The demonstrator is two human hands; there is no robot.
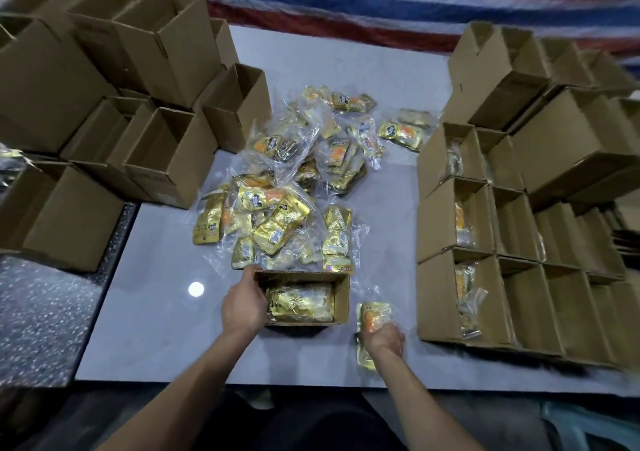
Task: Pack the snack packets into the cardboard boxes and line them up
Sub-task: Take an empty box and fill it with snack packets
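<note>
Cardboard first, from the head view: my left hand (242,306) grips the left wall of the open box (342,300) near the front of the bench (156,294). The fingers are curled over its rim, I judge to steady it for filling. One gold packet (299,300) lies flat inside. My right hand (384,339), just right of the box, clasps another snack packet (372,317), kept close for dropping in. Loose packets (287,190) heap beyond the box. Filled boxes (446,298) stand in rows at right, empty boxes (166,159) at left.
</note>
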